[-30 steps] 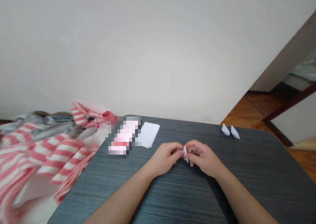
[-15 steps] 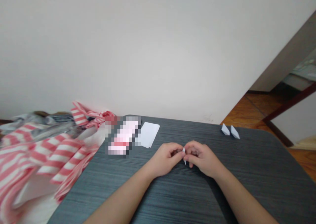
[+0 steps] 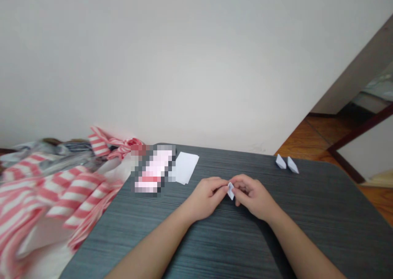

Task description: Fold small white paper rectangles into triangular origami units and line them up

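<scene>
My left hand (image 3: 207,197) and my right hand (image 3: 251,197) meet over the middle of a dark grey wood-grain table (image 3: 233,246). Between their fingertips is a small folded piece of white paper (image 3: 230,191), pinched by both hands. Most of it is hidden by my fingers. Further back on the table, near the far right edge, lie two small folded paper boats (image 3: 286,164). A stack of white paper sheets (image 3: 186,168) lies at the far edge, left of my hands.
A pixelated, blurred pink-and-white object (image 3: 153,169) lies beside the paper sheets. Red-and-white striped fabric (image 3: 61,193) is heaped past the table's left edge. A white wall stands behind the table, and a wooden floor (image 3: 310,139) shows at the right.
The folded paper between my fingers has turned and now shows a wider face. Earlier it appeared as a thin sliver. My hands stay in about the same place.
</scene>
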{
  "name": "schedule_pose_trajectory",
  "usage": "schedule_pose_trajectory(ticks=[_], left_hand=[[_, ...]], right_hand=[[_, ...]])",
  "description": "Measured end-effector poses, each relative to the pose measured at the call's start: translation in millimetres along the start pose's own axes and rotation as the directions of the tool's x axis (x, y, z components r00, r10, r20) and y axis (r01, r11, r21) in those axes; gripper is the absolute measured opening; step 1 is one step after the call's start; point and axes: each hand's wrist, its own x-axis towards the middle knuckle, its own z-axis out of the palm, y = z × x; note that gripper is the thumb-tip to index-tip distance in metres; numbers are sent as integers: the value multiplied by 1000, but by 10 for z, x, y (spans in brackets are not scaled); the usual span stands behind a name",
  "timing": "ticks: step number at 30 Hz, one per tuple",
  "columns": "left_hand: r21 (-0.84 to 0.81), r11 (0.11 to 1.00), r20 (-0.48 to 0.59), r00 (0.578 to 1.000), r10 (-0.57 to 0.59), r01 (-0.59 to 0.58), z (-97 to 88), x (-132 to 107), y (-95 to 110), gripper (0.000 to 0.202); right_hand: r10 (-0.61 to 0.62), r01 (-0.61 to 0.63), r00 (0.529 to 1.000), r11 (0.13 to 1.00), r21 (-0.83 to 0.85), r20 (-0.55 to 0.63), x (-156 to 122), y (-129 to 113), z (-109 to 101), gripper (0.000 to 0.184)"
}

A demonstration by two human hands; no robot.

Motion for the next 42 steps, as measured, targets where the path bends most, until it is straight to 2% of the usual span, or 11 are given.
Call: schedule_pose_trajectory(ticks=[5,12,19,26,29,32,36,38,42], left_hand=[[-42,998,-3,999,-37,37,23,-5,-21,30],[-256,955,-47,985,-167,150,83,-16,-81,21],[-313,932,-38,978,-205,183,67,-13,-63,18],[-295,942,-124,971,-203,159,110,5,-132,24],[-226,957,-86,974,-208,184,105,8,-137,16],[-170,963,-40,975,-219,209,89,4,-122,21],[-161,964,-45,974,-222,212,83,-6,-110,23],[-172,963,-49,974,-221,210,85,-10,-108,25],[-206,955,-54,972,-230,214,79,-13,-102,26]], right_hand=[[6,-6,1000,1000,3,-20,0,26,-2,11],[8,-12,998,997,-72,-63,0,3,-21,15],[19,-20,998,1000,-17,-58,-2,-17,-31,15],[65,-60,996,994,91,-62,9,-14,33,10],[61,-55,995,995,82,-74,7,-12,38,14],[63,-57,995,995,78,-80,10,-15,41,14],[76,-68,994,992,104,-75,22,0,54,15],[87,-83,994,995,57,-64,26,11,53,16],[85,-88,996,989,-123,-23,28,-2,28,8]])
